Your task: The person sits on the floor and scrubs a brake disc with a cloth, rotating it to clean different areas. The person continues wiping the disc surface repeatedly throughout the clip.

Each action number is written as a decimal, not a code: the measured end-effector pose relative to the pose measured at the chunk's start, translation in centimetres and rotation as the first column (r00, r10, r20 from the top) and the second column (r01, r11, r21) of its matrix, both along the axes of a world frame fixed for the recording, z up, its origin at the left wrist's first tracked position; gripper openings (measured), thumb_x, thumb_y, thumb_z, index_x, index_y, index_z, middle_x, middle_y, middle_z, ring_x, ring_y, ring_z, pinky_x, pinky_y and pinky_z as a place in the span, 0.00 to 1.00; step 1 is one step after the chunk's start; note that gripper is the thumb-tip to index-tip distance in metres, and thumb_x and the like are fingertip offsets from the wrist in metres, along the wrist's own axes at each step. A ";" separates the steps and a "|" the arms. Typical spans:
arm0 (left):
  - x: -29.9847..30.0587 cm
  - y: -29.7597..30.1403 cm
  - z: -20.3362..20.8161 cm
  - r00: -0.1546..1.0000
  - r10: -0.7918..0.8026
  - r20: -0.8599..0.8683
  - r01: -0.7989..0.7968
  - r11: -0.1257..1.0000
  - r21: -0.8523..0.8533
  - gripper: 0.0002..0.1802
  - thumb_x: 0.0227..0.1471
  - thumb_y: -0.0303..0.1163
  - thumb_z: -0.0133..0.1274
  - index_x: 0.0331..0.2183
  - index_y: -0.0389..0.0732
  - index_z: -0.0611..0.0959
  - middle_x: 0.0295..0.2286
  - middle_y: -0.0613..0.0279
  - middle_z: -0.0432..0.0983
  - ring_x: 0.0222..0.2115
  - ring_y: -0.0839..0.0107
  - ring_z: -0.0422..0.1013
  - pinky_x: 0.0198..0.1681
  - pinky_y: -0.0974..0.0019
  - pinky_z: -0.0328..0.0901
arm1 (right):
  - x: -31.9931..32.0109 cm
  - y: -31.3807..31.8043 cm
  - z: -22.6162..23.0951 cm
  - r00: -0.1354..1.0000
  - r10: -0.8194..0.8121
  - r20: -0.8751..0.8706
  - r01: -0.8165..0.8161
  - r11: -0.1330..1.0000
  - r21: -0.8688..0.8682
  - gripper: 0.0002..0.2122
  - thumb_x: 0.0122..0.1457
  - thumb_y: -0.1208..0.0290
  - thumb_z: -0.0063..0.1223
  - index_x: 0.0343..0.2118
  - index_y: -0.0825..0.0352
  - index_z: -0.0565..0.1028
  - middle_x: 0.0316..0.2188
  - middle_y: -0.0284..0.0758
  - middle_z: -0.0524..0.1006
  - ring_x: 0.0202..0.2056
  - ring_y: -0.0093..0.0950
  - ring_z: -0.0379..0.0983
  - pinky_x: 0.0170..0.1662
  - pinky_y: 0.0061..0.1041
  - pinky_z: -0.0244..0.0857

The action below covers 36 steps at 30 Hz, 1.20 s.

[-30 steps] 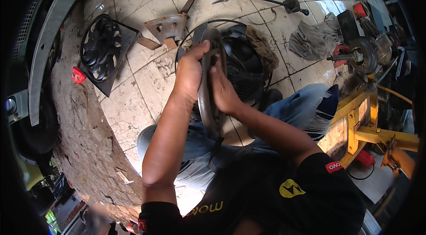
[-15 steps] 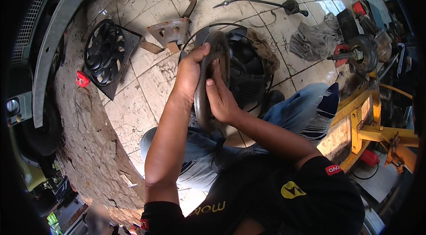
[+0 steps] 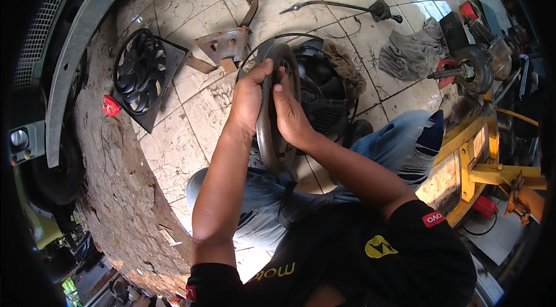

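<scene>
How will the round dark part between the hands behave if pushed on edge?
The round dark part would probably roll, given its rounded outline. It seems stiff, showing no sag between left hand and right hand; its metallic sheen hints at weight.

The ring-shaped metal part (image 3: pixel 266 132) before me is dull grey-brown. Beyond it sits a black fan (image 3: pixel 321 80); another black fan (image 3: pixel 139 72) lies far left, near a bright red object (image 3: pixel 110 105). My jeans (image 3: pixel 379 143) are faded blue, my T-shirt (image 3: pixel 339 255) black with a yellow emblem (image 3: pixel 381 247). Cream floor tiles (image 3: pixel 179 127) carry dark, web-like cracks. To the right: a grey rag (image 3: pixel 410 51), a yellow frame (image 3: pixel 467 175).
</scene>
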State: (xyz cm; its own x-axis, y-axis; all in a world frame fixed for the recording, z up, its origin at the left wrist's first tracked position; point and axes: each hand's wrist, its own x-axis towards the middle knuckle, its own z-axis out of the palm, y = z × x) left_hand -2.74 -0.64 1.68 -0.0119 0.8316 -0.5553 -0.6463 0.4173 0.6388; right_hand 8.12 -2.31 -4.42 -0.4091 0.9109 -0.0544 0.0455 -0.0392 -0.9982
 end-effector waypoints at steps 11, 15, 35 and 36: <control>0.1 0.2 0.8 1.000 0.012 0.007 -0.011 0.999 -0.031 0.19 0.59 0.42 0.46 0.40 0.35 0.78 0.33 0.57 0.77 0.32 0.68 0.73 0.40 0.66 0.69 | 0.0 -0.3 0.0 1.000 0.028 0.004 -0.028 1.000 0.005 0.33 0.70 0.51 0.23 0.64 0.79 0.41 0.68 0.52 0.38 0.69 0.42 0.29 0.69 0.31 0.27; 0.1 0.0 0.7 0.998 0.013 0.069 -0.013 1.000 -0.003 0.18 0.60 0.41 0.45 0.39 0.36 0.78 0.32 0.57 0.77 0.32 0.68 0.73 0.40 0.66 0.69 | 0.5 -1.8 0.8 0.998 0.069 -0.003 -0.069 0.997 0.020 0.33 0.70 0.51 0.22 0.65 0.79 0.42 0.67 0.54 0.38 0.69 0.43 0.29 0.69 0.32 0.26; 0.0 -0.2 -0.3 0.996 0.038 -0.078 -0.037 0.999 0.014 0.19 0.59 0.42 0.45 0.41 0.36 0.78 0.34 0.58 0.76 0.33 0.69 0.72 0.40 0.67 0.68 | 0.3 -0.5 0.2 0.990 0.085 -0.110 -0.086 0.996 -0.005 0.34 0.70 0.51 0.24 0.64 0.80 0.41 0.67 0.54 0.38 0.69 0.42 0.28 0.69 0.32 0.26; 0.2 -0.4 0.7 0.997 0.017 -0.072 -0.017 1.000 -0.006 0.19 0.60 0.41 0.44 0.43 0.36 0.77 0.36 0.57 0.75 0.34 0.69 0.72 0.41 0.67 0.68 | 0.6 -1.4 0.8 0.994 0.092 -0.050 -0.091 0.995 0.029 0.34 0.70 0.52 0.24 0.64 0.80 0.40 0.67 0.54 0.38 0.69 0.42 0.28 0.69 0.32 0.26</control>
State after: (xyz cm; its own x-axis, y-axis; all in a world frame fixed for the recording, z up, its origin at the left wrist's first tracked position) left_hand -2.56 -1.06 2.36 -0.0659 0.8271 -0.5582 -0.6062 0.4112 0.6808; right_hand 8.75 -3.72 -3.63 -0.4926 0.8702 -0.0077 -0.0031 -0.0106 -0.9999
